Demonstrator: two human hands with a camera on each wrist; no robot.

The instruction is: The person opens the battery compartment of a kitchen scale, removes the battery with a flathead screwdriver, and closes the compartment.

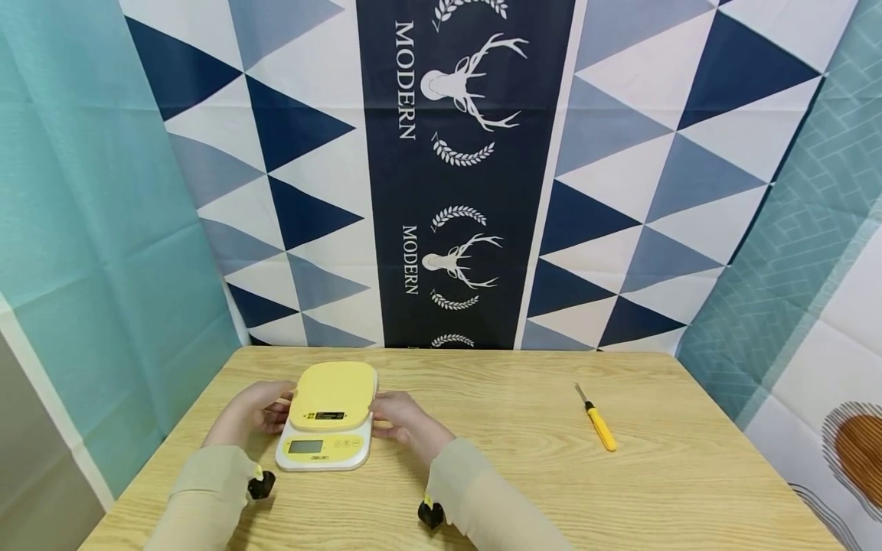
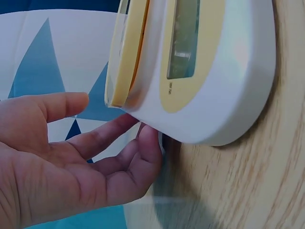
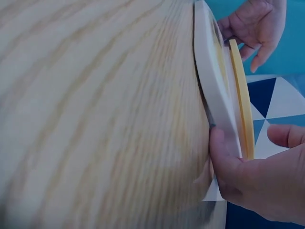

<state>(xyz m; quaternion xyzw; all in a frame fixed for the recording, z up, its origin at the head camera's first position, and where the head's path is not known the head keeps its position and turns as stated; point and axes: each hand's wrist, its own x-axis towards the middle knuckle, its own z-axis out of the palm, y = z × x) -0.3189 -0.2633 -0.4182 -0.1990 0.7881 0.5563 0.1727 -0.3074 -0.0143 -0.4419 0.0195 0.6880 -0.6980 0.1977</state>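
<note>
A white kitchen scale (image 1: pixel 359 456) with a yellow weighing plate (image 1: pixel 335 392) sits on the left part of the wooden table, its display (image 1: pixel 305 446) facing the near side. At its left side, my left hand (image 1: pixel 265 405) has its fingertips by the lower edge; the left wrist view shows the fingers (image 2: pixel 126 167) loosely bent and the thumb off the plate. My right hand (image 1: pixel 405 419) is at the opposite side. In the right wrist view its fingers (image 3: pixel 219 148) touch the white base's lower edge, while the thumb stands apart. Fingertips under the scale are partly hidden.
A screwdriver (image 1: pixel 601 427) with a yellow handle lies on the right half of the wooden table (image 1: pixel 496 428). Patterned cloth (image 1: pixel 455 229) hangs behind the table, with a teal curtain (image 1: pixel 124 229) along the left and another cloth at the right.
</note>
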